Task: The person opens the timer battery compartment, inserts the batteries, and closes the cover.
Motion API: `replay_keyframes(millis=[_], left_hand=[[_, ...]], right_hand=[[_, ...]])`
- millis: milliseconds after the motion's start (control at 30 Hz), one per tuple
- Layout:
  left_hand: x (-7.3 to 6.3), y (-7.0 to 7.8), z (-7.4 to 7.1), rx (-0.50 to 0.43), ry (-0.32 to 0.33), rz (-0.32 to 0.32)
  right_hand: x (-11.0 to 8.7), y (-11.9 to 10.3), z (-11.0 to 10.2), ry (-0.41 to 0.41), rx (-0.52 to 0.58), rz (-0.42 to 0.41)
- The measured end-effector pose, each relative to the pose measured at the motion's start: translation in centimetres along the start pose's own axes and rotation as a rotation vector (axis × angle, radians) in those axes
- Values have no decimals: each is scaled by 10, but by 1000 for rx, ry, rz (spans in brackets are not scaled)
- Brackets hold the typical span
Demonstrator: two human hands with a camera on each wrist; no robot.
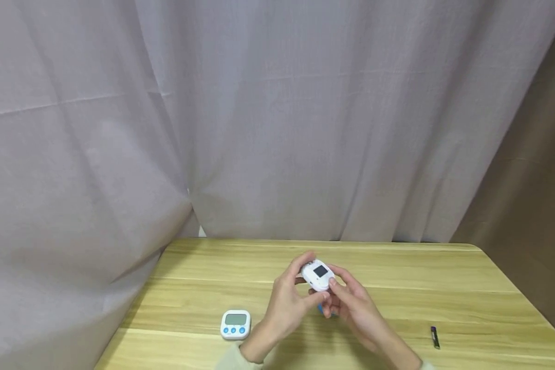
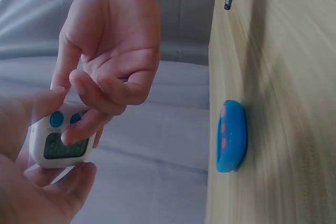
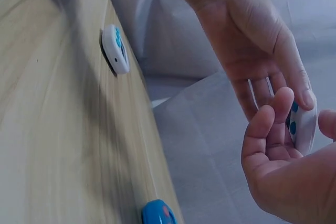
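Far left: white rounded-square plastic timer [image 1: 235, 325], grey screen above 3 blue buttons, flat and face up on the pale wood-grain worktop [image 1: 189, 267]. Set that way, presumably, so the screen can be read. Apart from the left hand, just beside that wrist.

Next, the left hand [image 1: 284, 300]: grasping a 2nd white timer with blue buttons [image 1: 312, 280], thumb on the near edge, fingers at the far edge. Such an edge grip probably leaves the broad faces open to view. This timer is in the air above the worktop, between the hands, its back with a dark square panel [image 1: 320, 271] turned up; left wrist view shows screen and blue buttons on the other face. Likely tilted so the back can be seen.

Below it, on the worktop: blue plastic rounded device with 3 pink buttons [image 2: 240, 137], mostly hidden by fingers from above.

Right hand [image 1: 358, 308]: grasping the same timer, thumb on its back near a corner, a finger over the screen side; seemingly to steady it.

Far right: small dark cylindrical battery [image 1: 435, 337], lying loose, well apart from the hands.
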State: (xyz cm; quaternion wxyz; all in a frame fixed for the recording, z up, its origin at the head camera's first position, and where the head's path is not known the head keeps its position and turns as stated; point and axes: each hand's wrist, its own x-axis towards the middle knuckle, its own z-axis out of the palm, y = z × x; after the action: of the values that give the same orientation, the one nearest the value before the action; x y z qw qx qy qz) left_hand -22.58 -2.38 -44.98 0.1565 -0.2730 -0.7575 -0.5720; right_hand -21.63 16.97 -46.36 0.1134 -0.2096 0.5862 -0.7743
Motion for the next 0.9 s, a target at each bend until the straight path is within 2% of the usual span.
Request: replay_keyframes(millis=[200, 433, 567, 733, 900], left_hand=[[0, 0, -5, -96, 52, -52], [1, -5, -8, -112, 39, -95], [1, -8, -8, -129, 22, -117], [2, -10, -8, -90, 11, -145], [3, -13, -7, -74, -8, -168]], right_hand=[[4, 1, 5, -63, 75, 37], [5, 4, 5, -99, 34, 87], [6, 7, 5, -47, -68, 114], [9, 10, 3, 61, -216, 120], [12, 9, -2, 85, -296, 137]])
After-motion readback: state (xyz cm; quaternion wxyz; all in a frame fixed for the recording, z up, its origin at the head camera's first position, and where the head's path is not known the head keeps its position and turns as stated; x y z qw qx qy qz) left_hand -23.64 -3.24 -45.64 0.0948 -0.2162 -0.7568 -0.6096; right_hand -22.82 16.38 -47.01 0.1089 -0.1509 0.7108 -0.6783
